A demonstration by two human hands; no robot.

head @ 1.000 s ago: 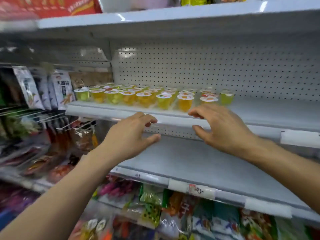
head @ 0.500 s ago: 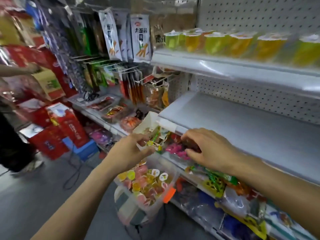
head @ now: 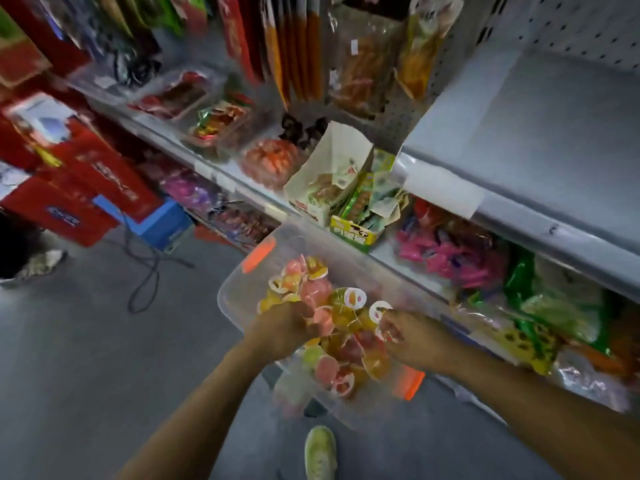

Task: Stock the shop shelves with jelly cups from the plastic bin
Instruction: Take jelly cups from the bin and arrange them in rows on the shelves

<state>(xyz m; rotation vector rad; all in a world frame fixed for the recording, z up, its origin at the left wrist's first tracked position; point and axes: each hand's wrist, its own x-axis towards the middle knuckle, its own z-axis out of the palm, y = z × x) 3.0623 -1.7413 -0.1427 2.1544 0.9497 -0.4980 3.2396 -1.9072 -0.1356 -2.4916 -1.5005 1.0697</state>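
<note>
A clear plastic bin [head: 242, 282] with orange latches stands low in front of the shelving, holding several pink, yellow and orange jelly cups [head: 346, 344]. Both my hands are down inside it. My left hand [head: 280, 327] is buried among the cups at the bin's left side, fingers curled into the pile. My right hand [head: 412, 337] reaches in from the right, its fingertips pinching a white-lidded jelly cup [head: 379, 311]. The frame is blurred, so what the left hand holds is unclear.
A bare grey shelf [head: 540, 133] runs at the upper right. Snack packets and open cartons [head: 332, 181] fill the shelf below. Red boxes [head: 79, 181] and a dark cable [head: 145, 268] lie on the floor at left. My shoe [head: 320, 452] shows below the bin.
The view swung down from the shelf of jelly cups to the bin. Both hands left the shelf edge and dropped into the bin among the cups.
</note>
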